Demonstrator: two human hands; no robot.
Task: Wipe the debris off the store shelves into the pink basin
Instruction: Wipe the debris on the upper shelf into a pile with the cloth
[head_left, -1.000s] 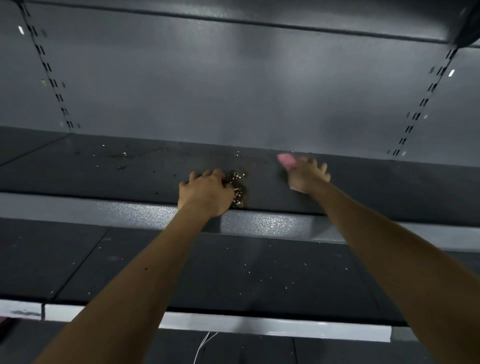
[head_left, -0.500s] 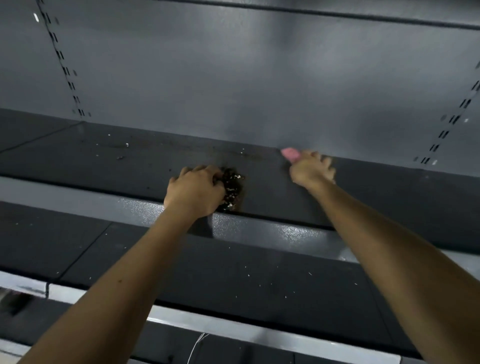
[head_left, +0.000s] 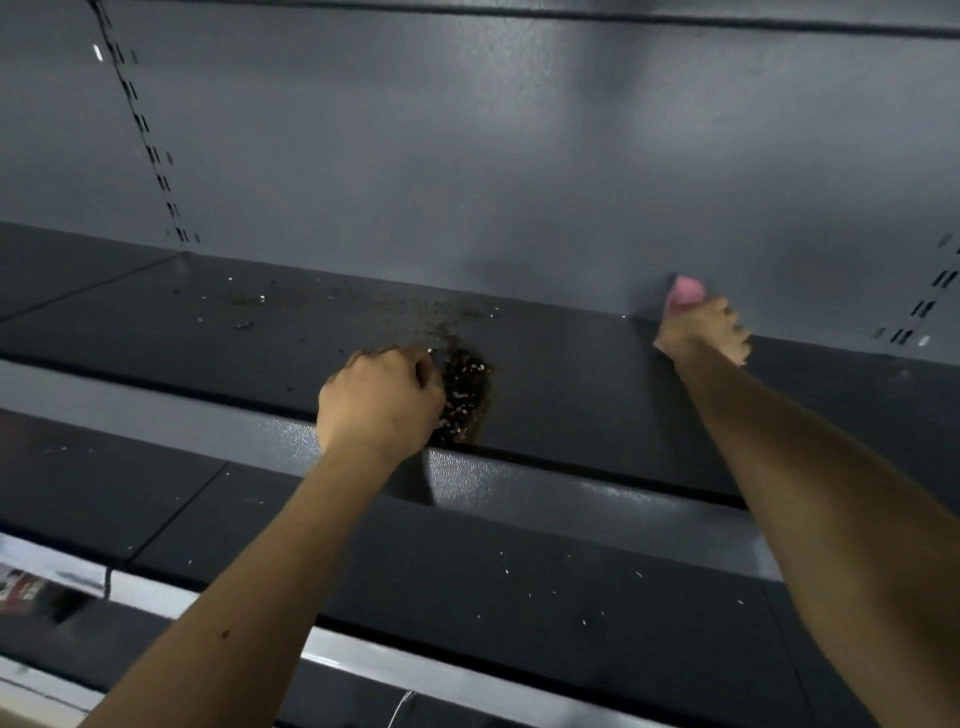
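Dark grey store shelving fills the view, backed by a pale back panel (head_left: 519, 156). At the front lip of the upper shelf (head_left: 597, 415) lies the debris pile (head_left: 465, 397), a heap of brown crumbs and pale flecks. Left hand (head_left: 382, 402): touching the pile's left side, fingers curled under in a loose fist; I cannot tell whether they enclose crumbs. Right hand (head_left: 701, 332): well right of the pile and farther back, fingers blurred, curled over a pink cloth (head_left: 687, 292) pressed where shelf meets panel. I judge the step to be gathering loose crumbs into the pile. The next move calls for the pink basin, not in view, held under the lip below the pile, then a push over the edge. I count two hands, one cloth, one pile, two shelves; the specks on the lower shelf (head_left: 493, 571), below the pile, are too many to count.
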